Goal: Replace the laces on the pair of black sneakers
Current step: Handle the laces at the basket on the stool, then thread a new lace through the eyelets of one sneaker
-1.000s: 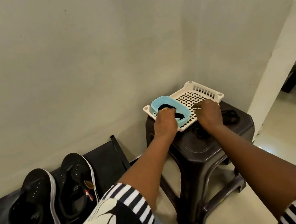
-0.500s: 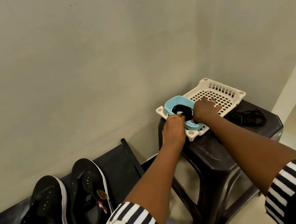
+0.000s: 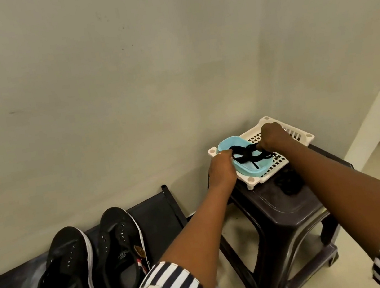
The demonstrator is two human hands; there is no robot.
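The right hand (image 3: 273, 136) pinches black laces (image 3: 247, 153) above the blue bowl (image 3: 250, 168). The left hand (image 3: 221, 169) grips the bowl's left edge. The bowl sits at the left end of the white tray (image 3: 279, 164).

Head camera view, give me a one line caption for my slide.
Right hand lifts a black lace from a blue tub steadied by the left hand; laceless sneakers wait nearby.
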